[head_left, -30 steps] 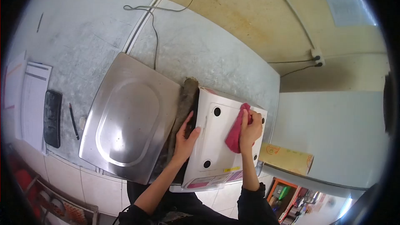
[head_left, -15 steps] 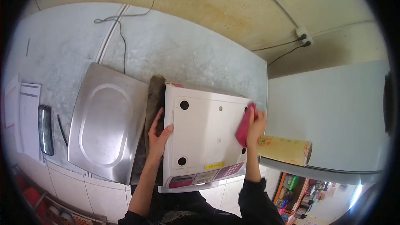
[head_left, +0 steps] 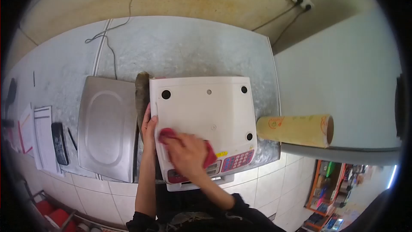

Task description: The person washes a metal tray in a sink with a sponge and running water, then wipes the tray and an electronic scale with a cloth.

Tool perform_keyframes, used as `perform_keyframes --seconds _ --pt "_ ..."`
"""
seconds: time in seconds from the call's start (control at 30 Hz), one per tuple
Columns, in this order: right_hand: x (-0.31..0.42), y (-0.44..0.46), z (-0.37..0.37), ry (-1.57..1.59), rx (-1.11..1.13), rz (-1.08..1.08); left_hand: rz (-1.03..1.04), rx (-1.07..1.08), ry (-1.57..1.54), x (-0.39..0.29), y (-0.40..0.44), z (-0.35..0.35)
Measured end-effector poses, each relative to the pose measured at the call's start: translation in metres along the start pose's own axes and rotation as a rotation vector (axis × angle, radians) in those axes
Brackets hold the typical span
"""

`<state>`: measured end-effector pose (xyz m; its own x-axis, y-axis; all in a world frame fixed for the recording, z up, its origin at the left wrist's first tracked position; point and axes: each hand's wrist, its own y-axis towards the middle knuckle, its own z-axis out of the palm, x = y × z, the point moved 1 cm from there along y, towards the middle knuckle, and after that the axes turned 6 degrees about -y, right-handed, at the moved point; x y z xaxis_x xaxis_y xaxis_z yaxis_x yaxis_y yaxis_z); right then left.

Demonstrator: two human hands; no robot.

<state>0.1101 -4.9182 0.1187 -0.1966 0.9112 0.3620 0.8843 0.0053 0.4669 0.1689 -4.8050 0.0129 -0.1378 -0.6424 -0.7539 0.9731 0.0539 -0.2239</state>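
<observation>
A white weighing scale body (head_left: 193, 107) lies on the table in front of me, its keypad and display along the edge nearest me. Round black pads sit near its corners. My left hand (head_left: 149, 126) grips its left edge, thumb on the edge and fingers partly hidden down the side. Pressed against the scale's near left area, my right hand (head_left: 187, 152) holds a crumpled dark red cloth (head_left: 210, 154). The metal weighing pan (head_left: 107, 126) lies to the left. Between pan and scale is a rolled brownish thing (head_left: 142, 90), partly hidden.
A roll of plastic wrap (head_left: 296, 129) lies right of the scale. Papers (head_left: 44, 133), a black case (head_left: 60, 144) and a pen (head_left: 72, 138) are at the left. A cable (head_left: 112, 51) crosses the grey table (head_left: 193, 43). A pale cabinet-like surface (head_left: 330, 86) stands at right.
My right hand has moved the red cloth from the scale's right edge to its near left area. My left hand stays at the left edge. The camera view has shifted.
</observation>
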Motion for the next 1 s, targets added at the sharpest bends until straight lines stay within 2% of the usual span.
perform_keyframes --seconds 0.07,0.1,0.17,0.27,0.33,0.37,0.43,0.47,0.5,0.57,0.63,0.73,0.77,0.83,0.93,0.97,1.0 --pt "-0.050 -0.020 -0.029 -0.284 0.118 0.157 -0.031 0.006 0.020 -0.004 -0.002 0.004" --pt "-0.085 -0.029 -0.041 -0.383 0.111 0.327 -0.042 0.007 0.015 -0.004 -0.003 0.006" --pt "-0.147 -0.046 -0.079 -0.402 -0.139 0.500 -0.061 -0.004 0.013 -0.006 -0.003 0.007" --pt "-0.148 -0.054 -0.089 -0.329 -0.186 0.536 -0.011 0.000 0.008 0.003 0.003 0.001" --pt "-0.102 -0.061 -0.070 -0.319 -0.227 0.539 0.009 -0.019 -0.014 0.001 -0.001 -0.002" --pt "-0.089 -0.076 -0.053 -0.370 -0.209 0.395 -0.008 -0.031 -0.009 -0.003 -0.004 0.005" --pt "-0.031 -0.081 -0.040 -0.187 -0.090 0.330 -0.019 -0.042 0.007 -0.011 -0.006 0.009" --pt "-0.027 -0.085 -0.042 -0.168 -0.057 0.288 -0.028 -0.036 0.000 -0.009 -0.006 0.008" --pt "-0.028 -0.088 -0.045 -0.153 -0.029 0.246 -0.038 -0.026 -0.010 -0.007 -0.005 0.008" --pt "-0.082 -0.100 -0.060 -0.178 -0.119 0.306 -0.016 -0.050 -0.024 -0.008 -0.004 0.011" --pt "-0.129 -0.097 -0.090 -0.322 -0.207 0.496 0.010 -0.065 0.030 -0.008 -0.005 0.011" --pt "-0.120 -0.090 -0.090 -0.417 -0.278 0.488 0.004 -0.063 0.008 -0.009 -0.008 0.011" --pt "-0.101 -0.092 -0.082 -0.435 -0.171 0.526 0.004 -0.054 0.012 -0.010 -0.007 0.012" --pt "-0.069 -0.103 -0.053 -0.205 -0.305 0.233 0.005 -0.050 0.002 -0.009 -0.004 0.010" --pt "-0.092 -0.116 -0.058 -0.268 -0.234 0.271 -0.009 -0.033 0.002 -0.006 -0.006 0.009" --pt "-0.107 -0.113 -0.073 -0.341 -0.190 0.357 -0.007 -0.048 -0.009 -0.007 -0.006 0.010" --pt "-0.130 -0.112 -0.084 -0.322 -0.252 0.385 -0.008 -0.049 -0.011 -0.007 -0.004 0.009"
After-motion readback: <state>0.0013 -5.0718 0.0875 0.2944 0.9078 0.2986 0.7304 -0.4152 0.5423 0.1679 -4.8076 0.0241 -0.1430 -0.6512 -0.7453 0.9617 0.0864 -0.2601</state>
